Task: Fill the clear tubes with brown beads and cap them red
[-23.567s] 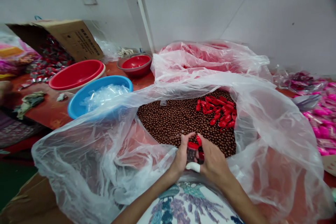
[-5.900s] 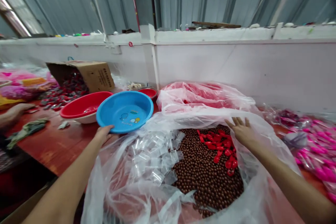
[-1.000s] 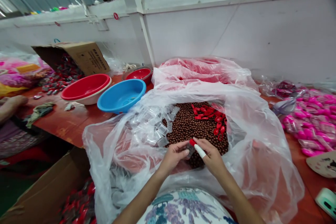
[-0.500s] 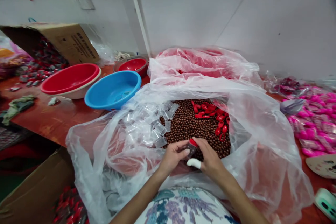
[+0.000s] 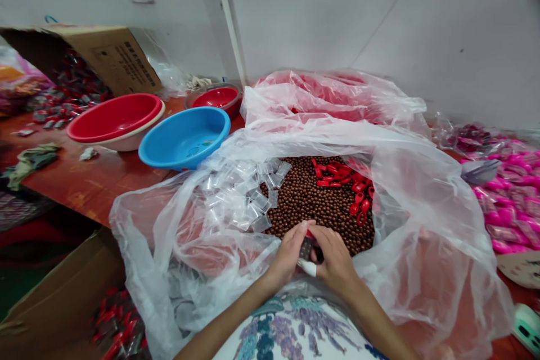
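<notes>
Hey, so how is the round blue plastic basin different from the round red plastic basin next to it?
The blue basin shows a small print inside, while none can be made out in the red basin. The red basin sits in a cream basin; no second basin shows under the blue one. The blue basin is nearer the clear plastic bag, the red farther left. Both are wide and open-topped.

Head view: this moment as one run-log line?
left hand: holds small container | right hand: holds same container | red pieces: on brown balls
</notes>
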### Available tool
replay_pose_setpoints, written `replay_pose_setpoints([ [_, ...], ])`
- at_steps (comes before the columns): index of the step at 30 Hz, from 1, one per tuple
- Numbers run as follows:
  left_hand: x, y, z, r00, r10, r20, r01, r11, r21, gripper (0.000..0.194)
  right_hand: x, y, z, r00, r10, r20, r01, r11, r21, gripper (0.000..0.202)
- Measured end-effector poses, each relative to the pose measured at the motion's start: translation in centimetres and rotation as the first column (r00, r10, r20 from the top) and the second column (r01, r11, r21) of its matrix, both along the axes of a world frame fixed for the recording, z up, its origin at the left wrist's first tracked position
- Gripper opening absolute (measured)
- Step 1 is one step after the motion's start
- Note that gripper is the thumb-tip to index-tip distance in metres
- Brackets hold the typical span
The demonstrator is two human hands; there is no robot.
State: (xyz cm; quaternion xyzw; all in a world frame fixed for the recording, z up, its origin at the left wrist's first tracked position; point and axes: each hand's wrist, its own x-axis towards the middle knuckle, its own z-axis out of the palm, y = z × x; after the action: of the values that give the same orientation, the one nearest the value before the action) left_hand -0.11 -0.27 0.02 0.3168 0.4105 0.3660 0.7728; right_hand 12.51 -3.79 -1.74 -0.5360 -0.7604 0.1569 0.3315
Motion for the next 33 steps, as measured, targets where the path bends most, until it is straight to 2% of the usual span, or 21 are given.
replay_pose_setpoints([
  [3,-0.1,0.1,0.3,0.997,0.076,0.014,-0.075,0.997,-0.015,0.051,0.7,-0.2,0.3,0.991,-0.083,-0.108,0.058,0.975,-0.214,0.071],
  [5,-0.4,0.2,0.4,0.995,0.104,-0.006,-0.104,0.995,-0.004,0.050,1.3,-0.4,0.3,0.972,-0.173,-0.159,0.104,0.922,-0.373,0.055],
  [7,-0.6,0.2,0.5,0.994,0.102,-0.039,-0.102,0.995,0.018,0.052,1.8,-0.5,0.2,0.964,-0.191,-0.183,0.094,0.894,-0.438,0.028],
  [8,-0.7,0.2,0.4,0.994,0.092,-0.052,-0.091,0.996,0.026,0.053,2.0,-0.5,0.1,0.965,-0.179,-0.191,0.084,0.902,-0.423,0.020],
  [10,-0.8,0.0,0.2,0.995,0.051,-0.090,-0.048,0.998,0.038,0.056,2.2,-0.4,0.2,0.966,-0.176,-0.187,0.107,0.937,-0.333,0.022],
  [14,-0.7,-0.6,0.0,0.979,0.009,-0.202,0.002,0.998,0.056,0.055,1.8,-0.3,0.6,0.981,-0.171,-0.093,0.151,0.971,-0.185,0.057],
  [16,-0.6,-0.8,0.1,0.974,0.013,-0.226,-0.003,0.999,0.044,0.056,1.2,-0.5,0.8,0.995,-0.097,-0.040,0.090,0.984,-0.153,0.077],
  [18,-0.4,-1.0,0.3,0.977,-0.002,-0.212,0.002,1.000,-0.002,0.061,0.6,-0.7,1.0,1.000,-0.025,0.010,0.026,0.993,-0.118,0.083],
  [22,0.1,-1.2,0.6,0.989,-0.037,-0.143,0.026,0.996,-0.082,0.070,-0.1,-1.3,1.3,0.997,-0.002,0.080,0.007,0.998,-0.064,0.071],
  [26,0.5,-1.3,0.5,0.992,-0.052,-0.111,0.045,0.997,-0.063,0.062,0.0,-1.2,1.4,0.989,-0.016,0.147,0.017,1.000,-0.007,0.059],
  [29,0.4,-1.3,0.4,0.992,-0.046,-0.118,0.036,0.996,-0.084,0.055,0.2,-1.0,1.2,0.980,0.021,0.195,-0.024,1.000,0.013,0.053],
  [33,0.2,-1.5,0.0,0.993,-0.097,-0.061,0.089,0.987,-0.133,0.053,0.4,-0.8,0.9,0.970,0.069,0.233,-0.073,0.997,0.011,0.046],
])
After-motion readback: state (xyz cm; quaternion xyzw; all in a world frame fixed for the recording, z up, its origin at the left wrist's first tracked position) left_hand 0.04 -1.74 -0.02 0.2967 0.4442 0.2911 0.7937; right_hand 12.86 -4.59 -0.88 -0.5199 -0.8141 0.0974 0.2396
